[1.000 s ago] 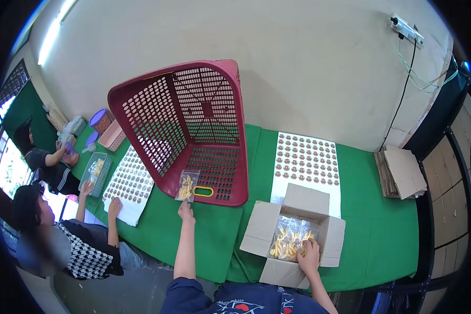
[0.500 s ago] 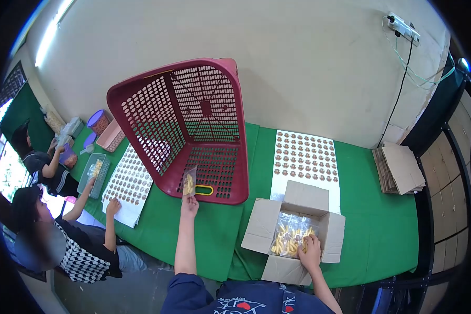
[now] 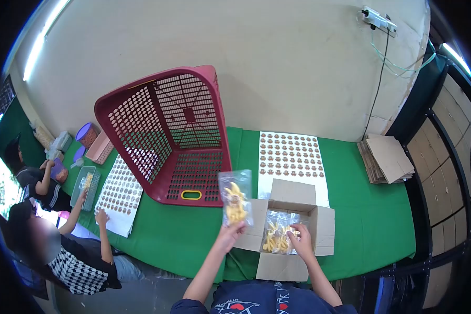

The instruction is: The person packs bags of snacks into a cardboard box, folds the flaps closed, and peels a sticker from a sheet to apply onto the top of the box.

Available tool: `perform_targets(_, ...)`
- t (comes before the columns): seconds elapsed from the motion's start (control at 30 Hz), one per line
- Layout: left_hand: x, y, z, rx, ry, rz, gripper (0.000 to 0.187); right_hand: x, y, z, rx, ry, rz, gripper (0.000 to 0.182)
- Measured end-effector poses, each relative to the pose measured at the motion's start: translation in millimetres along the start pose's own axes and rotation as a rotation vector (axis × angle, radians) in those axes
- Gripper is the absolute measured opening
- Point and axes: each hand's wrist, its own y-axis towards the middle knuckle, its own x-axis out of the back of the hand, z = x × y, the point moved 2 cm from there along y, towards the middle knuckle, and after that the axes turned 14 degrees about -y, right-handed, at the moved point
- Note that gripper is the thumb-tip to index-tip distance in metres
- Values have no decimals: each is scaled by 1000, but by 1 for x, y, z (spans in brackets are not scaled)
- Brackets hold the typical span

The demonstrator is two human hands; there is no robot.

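My left hand (image 3: 230, 237) is closed on the bottom end of a clear snack packet (image 3: 235, 199) with yellow curved pieces and a small label inside. It holds the packet upright, above the left flap of an open cardboard box (image 3: 293, 193). Several similar snack packets (image 3: 276, 238) lie in the box. My right hand (image 3: 301, 243) reaches in over the box's right side, its thumb and fingers closed at the edge of a packet there.
A large maroon plastic basket (image 3: 222, 125) lies on its side on the green table (image 3: 371, 225). Label sheets (image 3: 293, 157) lie behind the box, more (image 3: 118, 191) at left. Flattened cartons (image 3: 387, 157) are stacked right. Two co-workers sit at left, one (image 3: 83, 261) near a green basket (image 3: 91, 191).
My left hand has moved right with the snack packet, from the basket's mouth to beside the box. My right hand stays at the packets in the box. The view has shifted a little.
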Motion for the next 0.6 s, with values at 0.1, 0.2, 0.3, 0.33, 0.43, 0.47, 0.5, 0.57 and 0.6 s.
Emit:
perform_targets(0.1,-27,-11,38,116,174,75,40,6,12,36,-101,528,181,23)
perform_targets(0.2,-48,-23,67,191,325,180,44,15,17,59,-103,683,212,21)
perform_targets(0.3,-63,-34,74,159,432,283,43,22,19,62,-141,749,157,19)
perform_targets(0.33,-63,-34,72,112,464,310,41,24,19,64,-148,788,141,19)
perform_targets(0.43,-68,-33,55,6,547,365,36,32,15,67,-134,821,155,19)
perform_targets(0.47,-71,-31,48,-24,574,376,35,33,13,67,-125,820,173,20)
perform_targets(0.5,-71,-29,43,-65,608,371,34,32,11,66,-113,785,200,20)
perform_targets(0.57,-71,-21,35,-151,678,361,32,28,9,62,-86,716,254,20)
perform_targets(0.6,-81,-23,32,-260,704,359,27,27,8,64,-75,695,262,20)
